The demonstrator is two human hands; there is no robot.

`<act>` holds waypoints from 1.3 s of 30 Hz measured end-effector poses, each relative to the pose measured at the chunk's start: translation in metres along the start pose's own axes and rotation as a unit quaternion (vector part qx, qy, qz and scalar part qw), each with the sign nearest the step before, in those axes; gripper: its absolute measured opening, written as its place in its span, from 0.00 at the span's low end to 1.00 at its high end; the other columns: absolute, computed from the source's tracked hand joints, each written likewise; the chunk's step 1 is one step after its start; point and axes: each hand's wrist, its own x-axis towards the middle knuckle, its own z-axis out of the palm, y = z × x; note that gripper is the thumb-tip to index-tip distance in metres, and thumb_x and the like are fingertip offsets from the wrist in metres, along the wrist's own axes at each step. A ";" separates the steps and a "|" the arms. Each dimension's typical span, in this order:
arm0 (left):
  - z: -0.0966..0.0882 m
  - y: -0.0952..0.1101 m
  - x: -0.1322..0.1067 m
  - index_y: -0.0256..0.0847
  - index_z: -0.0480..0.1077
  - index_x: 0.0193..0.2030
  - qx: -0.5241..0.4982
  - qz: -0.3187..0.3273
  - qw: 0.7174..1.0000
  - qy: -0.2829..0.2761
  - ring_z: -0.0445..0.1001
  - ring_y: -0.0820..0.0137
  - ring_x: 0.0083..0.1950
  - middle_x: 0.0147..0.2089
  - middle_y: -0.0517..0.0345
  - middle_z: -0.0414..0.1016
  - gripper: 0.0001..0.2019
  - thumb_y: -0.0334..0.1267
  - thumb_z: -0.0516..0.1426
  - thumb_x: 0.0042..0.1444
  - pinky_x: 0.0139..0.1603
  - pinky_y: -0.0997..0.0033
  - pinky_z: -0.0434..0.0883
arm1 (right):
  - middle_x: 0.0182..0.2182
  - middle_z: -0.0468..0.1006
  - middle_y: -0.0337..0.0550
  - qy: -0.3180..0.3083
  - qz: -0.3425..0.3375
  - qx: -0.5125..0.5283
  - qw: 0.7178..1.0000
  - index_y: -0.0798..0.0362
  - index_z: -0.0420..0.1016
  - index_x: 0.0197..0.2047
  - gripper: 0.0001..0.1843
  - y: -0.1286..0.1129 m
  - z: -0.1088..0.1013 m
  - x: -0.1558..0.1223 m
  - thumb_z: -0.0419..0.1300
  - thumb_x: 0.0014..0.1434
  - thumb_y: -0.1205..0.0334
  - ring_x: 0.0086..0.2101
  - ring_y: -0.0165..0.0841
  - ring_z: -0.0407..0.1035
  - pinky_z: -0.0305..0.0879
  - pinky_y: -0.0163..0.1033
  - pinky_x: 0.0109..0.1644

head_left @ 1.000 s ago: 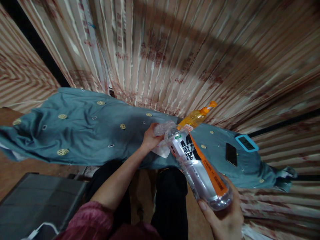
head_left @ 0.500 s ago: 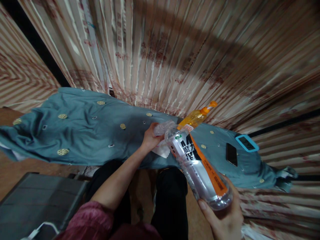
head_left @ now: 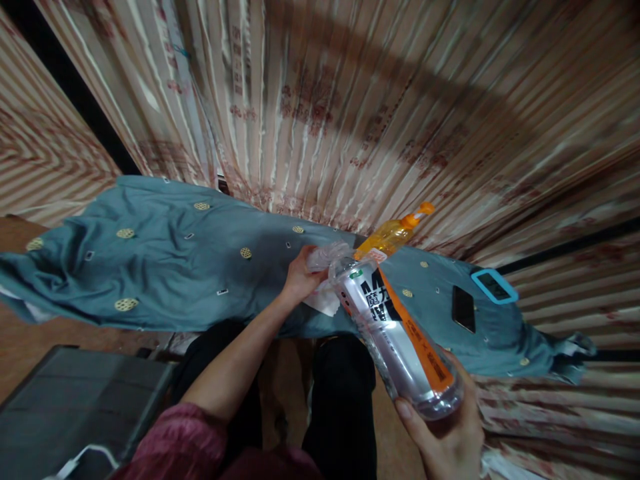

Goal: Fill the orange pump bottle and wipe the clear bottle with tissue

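My right hand [head_left: 445,437] grips the base of a clear plastic drink bottle [head_left: 395,333] with a silver, black and orange label, held tilted with its neck pointing away from me. My left hand [head_left: 300,273] is closed around crinkled clear plastic wrap [head_left: 327,257] at the bottle's neck, with a white tissue [head_left: 325,303] just beneath it. Behind the neck stands an orange bottle [head_left: 395,233] with an orange spout cap, on a table covered with a blue-grey cloth [head_left: 165,260].
A black phone [head_left: 463,308] and a small device with a light blue frame [head_left: 493,285] lie on the cloth at the right. Striped pink curtains [head_left: 350,100] hang behind the table. A dark grey case [head_left: 75,400] sits at lower left beside my black-trousered legs.
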 end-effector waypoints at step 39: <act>-0.001 0.001 0.000 0.40 0.72 0.49 0.007 0.003 1.000 -0.003 0.82 0.60 0.46 0.46 0.53 0.83 0.26 0.39 0.71 0.43 0.49 0.63 0.77 | 0.57 0.74 0.56 0.009 -0.039 -0.032 0.999 0.55 0.65 0.63 0.48 0.003 0.000 0.001 0.71 0.47 0.37 0.56 0.50 0.70 0.67 0.52 0.59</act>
